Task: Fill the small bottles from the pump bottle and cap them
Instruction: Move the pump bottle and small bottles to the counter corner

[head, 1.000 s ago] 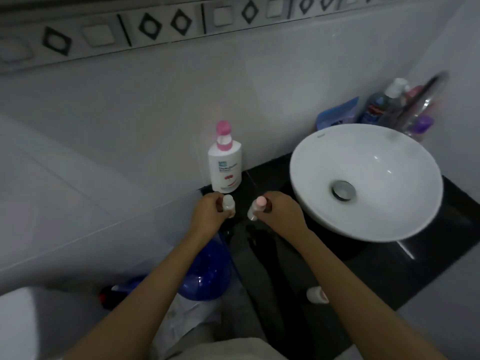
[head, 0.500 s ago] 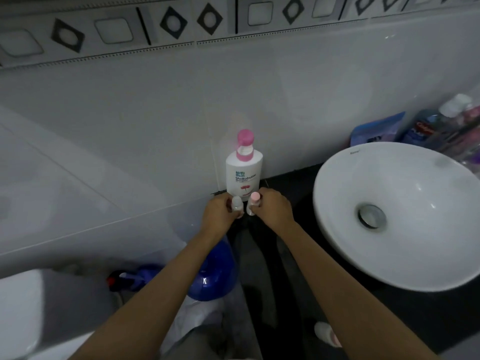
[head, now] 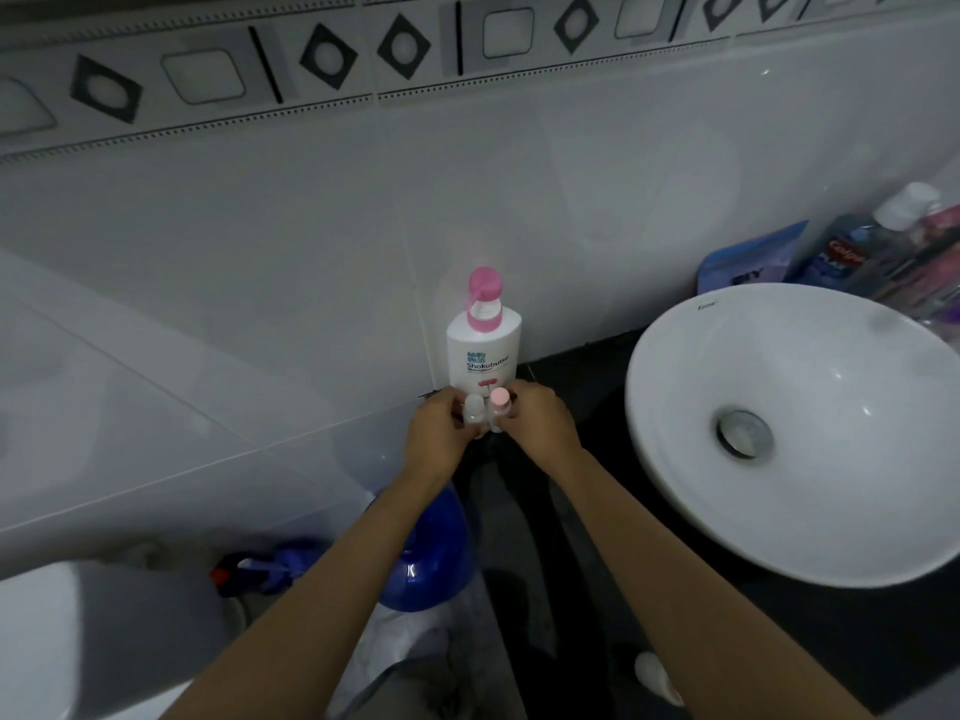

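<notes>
A white pump bottle with a pink pump head stands upright against the tiled wall, at the left end of the dark counter. Right in front of it my left hand grips a small clear bottle with a white cap. My right hand grips a small bottle with a pink cap. The two small bottles are upright, side by side and almost touching, just before the pump bottle's base. Their lower parts are hidden by my fingers.
A white round basin fills the counter's right side. Behind it stand a blue pouch and toiletry bottles. Another small bottle lies low near my right forearm. A blue container sits on the floor below left.
Both hands have carried the small bottles away from me toward the pump bottle and brought them close together. The view has shifted left, so the basin sits further right.
</notes>
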`<state>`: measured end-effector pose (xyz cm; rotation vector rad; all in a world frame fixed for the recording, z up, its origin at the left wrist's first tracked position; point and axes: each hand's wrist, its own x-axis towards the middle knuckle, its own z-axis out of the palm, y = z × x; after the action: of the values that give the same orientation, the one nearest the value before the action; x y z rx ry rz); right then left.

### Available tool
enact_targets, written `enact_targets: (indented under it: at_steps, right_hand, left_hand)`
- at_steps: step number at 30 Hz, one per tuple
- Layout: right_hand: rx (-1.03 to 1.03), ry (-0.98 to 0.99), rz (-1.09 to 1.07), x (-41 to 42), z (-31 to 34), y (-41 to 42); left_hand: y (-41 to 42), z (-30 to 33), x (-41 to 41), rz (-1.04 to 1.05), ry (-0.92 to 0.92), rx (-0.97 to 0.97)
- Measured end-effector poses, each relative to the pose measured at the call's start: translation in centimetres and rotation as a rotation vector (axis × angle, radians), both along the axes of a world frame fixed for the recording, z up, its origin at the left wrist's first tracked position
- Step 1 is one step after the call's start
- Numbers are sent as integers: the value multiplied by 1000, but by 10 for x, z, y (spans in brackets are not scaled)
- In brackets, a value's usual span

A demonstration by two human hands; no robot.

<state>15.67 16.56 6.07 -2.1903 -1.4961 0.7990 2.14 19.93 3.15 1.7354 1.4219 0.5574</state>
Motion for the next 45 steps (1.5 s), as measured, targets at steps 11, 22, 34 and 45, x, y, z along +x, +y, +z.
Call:
enact_targets:
  at_steps: [11, 22, 34, 45]
  right_hand:
    - [10, -46, 15, 9, 9, -13]
    - [58, -48, -74, 22, 47, -91]
    - [146, -147, -597, 20, 32, -289]
    - [-59, -43, -615, -5, -15, -315]
  left_hand:
    - [-2, 2, -7, -10, -101, -62]
    - [-40, 17, -22, -173, -91, 174]
    - [-114, -36, -33, -1030, 341, 558]
    - [-132, -45, -52, -1199, 498, 589]
